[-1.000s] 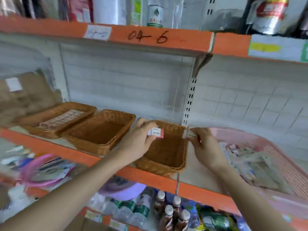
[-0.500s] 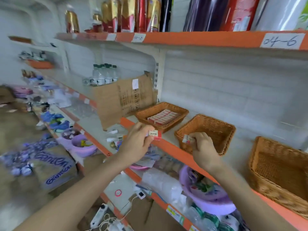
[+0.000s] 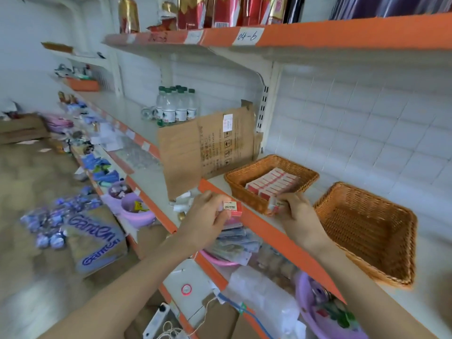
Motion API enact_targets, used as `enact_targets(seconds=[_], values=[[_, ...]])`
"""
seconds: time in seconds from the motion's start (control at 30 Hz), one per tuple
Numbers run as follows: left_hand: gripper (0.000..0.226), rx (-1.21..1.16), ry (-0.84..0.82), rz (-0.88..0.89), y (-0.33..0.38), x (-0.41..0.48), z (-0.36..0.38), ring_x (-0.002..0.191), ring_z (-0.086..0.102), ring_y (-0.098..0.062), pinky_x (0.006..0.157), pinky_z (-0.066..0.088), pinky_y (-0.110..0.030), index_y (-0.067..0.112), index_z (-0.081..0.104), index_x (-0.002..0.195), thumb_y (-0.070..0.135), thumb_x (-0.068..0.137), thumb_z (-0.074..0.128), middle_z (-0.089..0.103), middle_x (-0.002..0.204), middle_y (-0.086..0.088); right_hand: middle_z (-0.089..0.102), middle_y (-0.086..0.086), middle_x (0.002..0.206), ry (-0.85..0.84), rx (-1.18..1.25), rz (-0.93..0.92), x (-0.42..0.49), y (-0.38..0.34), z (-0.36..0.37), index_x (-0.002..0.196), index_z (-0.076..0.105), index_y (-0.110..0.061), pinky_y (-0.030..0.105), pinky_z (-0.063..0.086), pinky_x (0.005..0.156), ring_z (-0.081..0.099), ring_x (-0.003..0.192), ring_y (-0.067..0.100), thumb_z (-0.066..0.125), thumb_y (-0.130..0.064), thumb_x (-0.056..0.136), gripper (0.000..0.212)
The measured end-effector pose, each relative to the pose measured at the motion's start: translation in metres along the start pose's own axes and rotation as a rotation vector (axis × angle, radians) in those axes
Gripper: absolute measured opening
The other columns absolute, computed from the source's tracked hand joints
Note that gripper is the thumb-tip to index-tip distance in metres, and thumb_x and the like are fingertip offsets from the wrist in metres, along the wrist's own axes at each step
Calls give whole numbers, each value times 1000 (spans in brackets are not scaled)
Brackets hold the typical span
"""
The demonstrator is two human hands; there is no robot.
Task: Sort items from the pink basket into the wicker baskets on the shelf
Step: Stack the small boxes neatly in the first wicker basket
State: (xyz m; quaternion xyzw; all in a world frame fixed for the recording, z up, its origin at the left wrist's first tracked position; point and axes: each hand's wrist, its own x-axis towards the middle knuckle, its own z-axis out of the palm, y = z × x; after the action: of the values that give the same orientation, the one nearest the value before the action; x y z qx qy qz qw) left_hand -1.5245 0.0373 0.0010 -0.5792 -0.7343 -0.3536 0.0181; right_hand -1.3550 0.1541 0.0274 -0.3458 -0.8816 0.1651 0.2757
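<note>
Moved: everything held has come left, up to the filled wicker basket (image 3: 242, 192).
Left grip (image 3: 208, 216): pinching a pink box (image 3: 232, 208).
Right grip (image 3: 297, 214): holding a second box (image 3: 275, 205) by its rim.
Next: likely drop-in.

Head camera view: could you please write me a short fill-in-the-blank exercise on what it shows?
The left hand pinches a small box marked ____.
The right hand holds a second box by the far basket, which holds rows of ____.
The near basket is ____.
Missing: 2B; boxes; empty.
</note>
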Motion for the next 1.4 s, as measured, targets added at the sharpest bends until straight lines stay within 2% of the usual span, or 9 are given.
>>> enact_targets(seconds=[0.07,0.17,0.33,0.5,0.63,0.83,1.0,1.3,1.4], values=[[30,3,-4,-1,-9,22,3,92,46,-23,76,32,-30,6,57,119,20,94,49,43,92,-1,49,12,109,15,21,26,24,6,3,107,61,-2,32,33,92,45,112,32,43,2,91,25],[28,-5,-13,9,-19,62,6,95,50,-25,75,30,-27,8,57,119,19,94,51,41,93,1,47,17,120,45,7,91,58,18,7,115,57,-2,35,34,99,42,118,33,42,-1,92,28],[30,60,-42,58,-28,121,23,99,43,-9,77,27,-19,17,54,124,25,96,48,47,110,2,47,19,119,77,-18,165,94,36,9,121,53,3,27,28,96,40,118,31,42,-1,92,31],[31,32,-155,69,-36,150,47,115,46,-14,88,27,-16,15,54,125,23,95,51,51,119,-1,44,15,120,52,-45,228,105,50,15,122,52,0,26,30,96,43,116,30,42,-4,94,30],[32,20,-253,115,-42,163,54,114,49,-14,91,32,-18,14,56,125,22,94,52,52,122,0,45,16,118,9,-71,260,104,52,21,117,54,0,24,30,92,44,114,30,42,-5,94,27],[32,62,-467,205,-51,190,59,111,51,-9,94,35,-20,17,58,123,25,93,56,55,124,2,46,18,121,17,-83,322,103,51,32,122,53,2,27,31,98,45,116,31,44,-3,93,31],[31,82,-635,279,-59,199,66,109,52,-8,93,41,-24,19,58,122,27,92,56,56,125,4,46,18,121,57,-93,394,104,43,44,122,52,3,19,28,94,44,116,29,42,-2,93,31],[29,55,-710,363,-62,209,70,81,48,2,58,34,-8,17,61,114,23,86,66,56,100,12,48,15,120,111,-112,486,110,29,53,123,53,0,20,30,93,43,116,27,43,-4,94,31],[26,92,-698,364,-62,213,70,81,52,-2,59,36,-7,15,65,109,19,84,69,63,103,6,49,17,117,133,-111,488,111,28,54,120,55,1,18,29,90,43,115,27,44,-2,93,30]])
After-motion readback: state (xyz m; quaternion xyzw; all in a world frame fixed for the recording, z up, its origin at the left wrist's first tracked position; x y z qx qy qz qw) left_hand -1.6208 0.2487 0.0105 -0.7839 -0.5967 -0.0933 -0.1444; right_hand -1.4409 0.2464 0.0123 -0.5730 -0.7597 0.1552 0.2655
